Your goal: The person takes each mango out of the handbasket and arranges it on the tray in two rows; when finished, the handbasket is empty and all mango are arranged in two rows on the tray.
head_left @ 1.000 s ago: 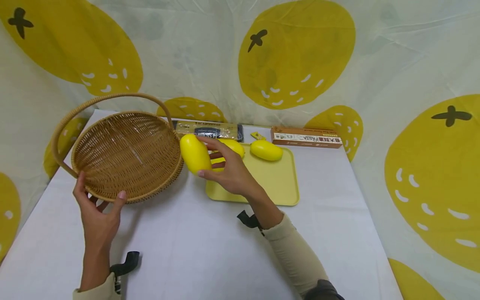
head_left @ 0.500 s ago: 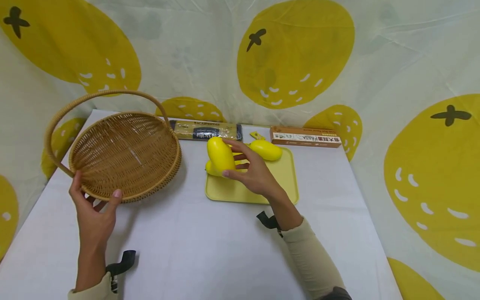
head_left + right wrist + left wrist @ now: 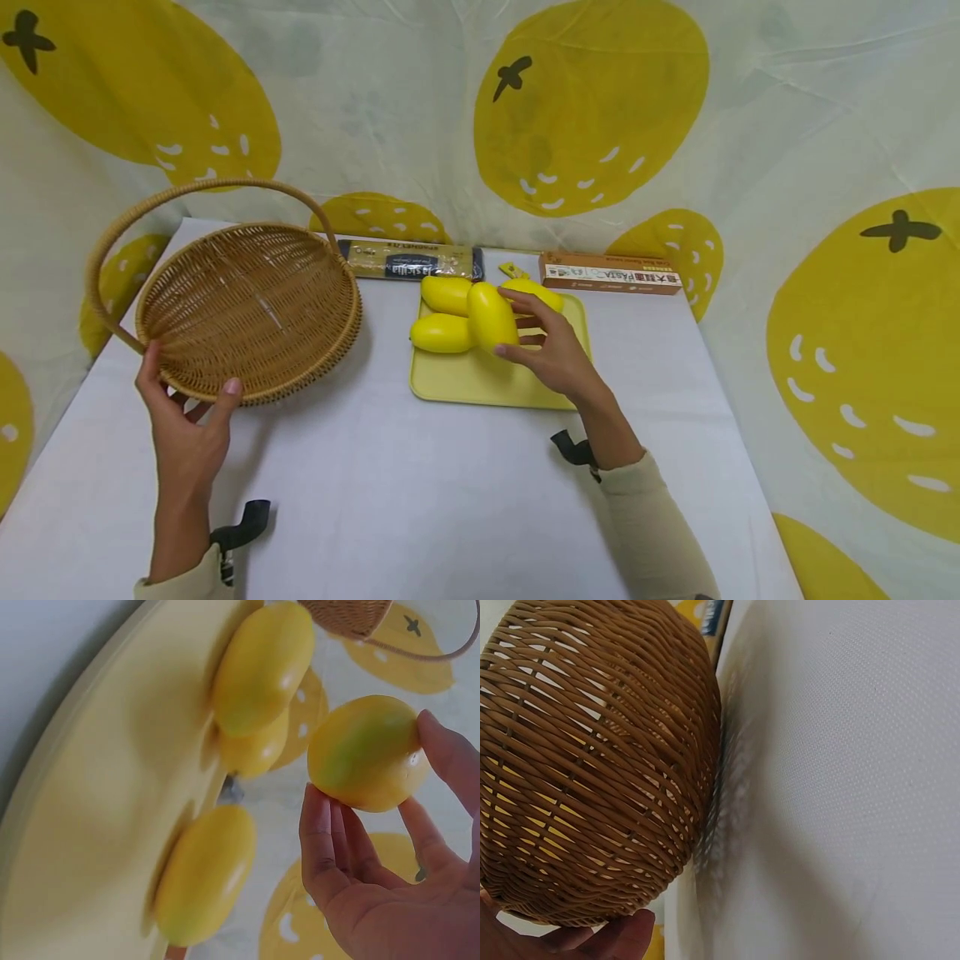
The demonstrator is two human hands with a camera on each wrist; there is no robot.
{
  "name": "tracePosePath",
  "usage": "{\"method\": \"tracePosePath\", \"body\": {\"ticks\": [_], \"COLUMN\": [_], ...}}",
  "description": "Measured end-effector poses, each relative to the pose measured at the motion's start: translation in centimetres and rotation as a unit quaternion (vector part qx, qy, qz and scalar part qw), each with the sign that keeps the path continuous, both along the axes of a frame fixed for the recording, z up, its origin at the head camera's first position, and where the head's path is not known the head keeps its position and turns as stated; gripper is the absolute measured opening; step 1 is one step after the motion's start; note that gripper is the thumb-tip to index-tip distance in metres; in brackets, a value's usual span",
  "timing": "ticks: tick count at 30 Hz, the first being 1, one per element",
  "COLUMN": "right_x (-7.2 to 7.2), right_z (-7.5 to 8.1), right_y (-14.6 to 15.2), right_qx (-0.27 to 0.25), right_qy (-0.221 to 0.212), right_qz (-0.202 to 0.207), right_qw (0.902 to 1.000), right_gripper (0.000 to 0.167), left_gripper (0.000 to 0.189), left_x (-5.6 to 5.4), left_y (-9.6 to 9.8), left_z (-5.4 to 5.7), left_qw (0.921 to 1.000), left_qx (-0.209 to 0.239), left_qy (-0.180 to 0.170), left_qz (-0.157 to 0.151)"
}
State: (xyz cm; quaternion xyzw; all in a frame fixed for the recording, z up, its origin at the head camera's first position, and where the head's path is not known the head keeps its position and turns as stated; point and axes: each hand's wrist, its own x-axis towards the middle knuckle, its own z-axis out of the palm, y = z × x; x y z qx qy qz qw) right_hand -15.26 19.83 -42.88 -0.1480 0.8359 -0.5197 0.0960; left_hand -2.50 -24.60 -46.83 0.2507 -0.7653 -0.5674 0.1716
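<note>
My left hand (image 3: 187, 433) grips the near rim of an empty wicker basket (image 3: 247, 312) with a tall arched handle, its thumb over the rim; the basket tilts toward me. In the left wrist view the woven underside (image 3: 592, 757) fills the left half, with fingertips at its lower edge. My right hand (image 3: 553, 354) pinches a yellow mango (image 3: 491, 318) between thumb and fingers, above the pale yellow tray (image 3: 450, 383). Three more mangoes lie on the tray: one at front left (image 3: 438, 333), one behind it (image 3: 444, 295), and one at the back right (image 3: 536, 292), partly hidden by my hand.
Behind the tray lie a spaghetti packet (image 3: 412, 262), a small yellow piece (image 3: 513, 271) and a brown pasta box (image 3: 611, 273). A white cloth covers the table (image 3: 375, 500). A curtain printed with large yellow fruit (image 3: 592, 108) stands at the back and sides.
My right hand has carried the mango rightward, from beside the basket to over the tray, uncovering the two left mangoes. The left hand and basket have shifted slightly left.
</note>
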Motion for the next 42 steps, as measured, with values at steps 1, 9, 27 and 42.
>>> {"method": "tracePosePath", "body": {"ticks": [1,9,27,42], "right_x": [0.0,0.0,-0.8,-1.5], "right_z": [-0.1,-1.0,-1.9,-2.9], "right_y": [0.5,3.9,6.4,7.5], "right_qx": [0.002,0.026,0.109,0.187], "right_qy": [-0.002,-0.027,0.005,0.063], "right_qz": [-0.004,-0.038,-0.007,0.045], "right_qw": [1.0000,0.9986,0.9940,0.9794], "right_gripper": [0.075,0.076,0.069,0.058], "left_gripper": [0.099,0.099,0.099,0.099], "left_x": [0.0,0.0,-0.1,-0.2], "left_y": [0.0,0.1,0.0,0.7], "left_z": [0.0,0.2,-0.2,-0.6], "left_qw": [1.0000,1.0000,0.9999,0.9997], "left_qx": [0.001,0.005,-0.003,-0.007], "left_qy": [-0.001,-0.004,0.014,0.019], "left_qz": [0.000,0.000,-0.001,-0.011]}}
